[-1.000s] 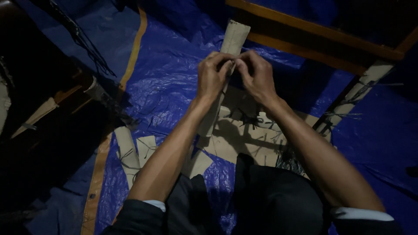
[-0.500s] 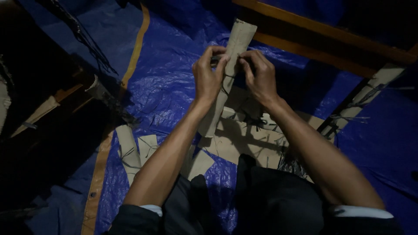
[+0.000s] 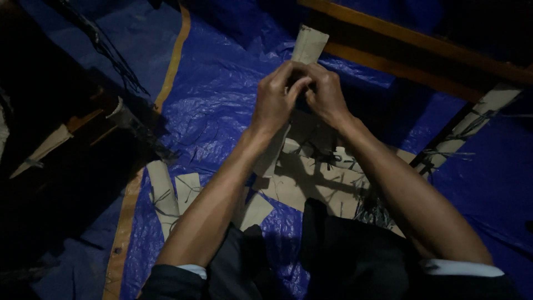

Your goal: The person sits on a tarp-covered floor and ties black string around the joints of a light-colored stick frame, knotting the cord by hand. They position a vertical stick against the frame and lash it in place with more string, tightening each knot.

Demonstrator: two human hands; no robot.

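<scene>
Blue tarpaulin point(image 3: 222, 111) floor, dim light | I see left hand point(image 3: 276, 103) and right hand point(image 3: 325, 95) pinching one tan strip point(image 3: 308, 44), fingers clamped together, held above tan offcuts point(image 3: 311, 183) by lap.

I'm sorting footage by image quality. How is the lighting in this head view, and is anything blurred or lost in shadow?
Head view: dim, with light falling mainly on the left hand, right hand and the tan strip they pinch; the blue tarp shows crinkled sheen but no harsh glare; the left edge and top right sink into near-black; forearms cast hard shadows on the tan pieces below; no clear motion blur.
</scene>
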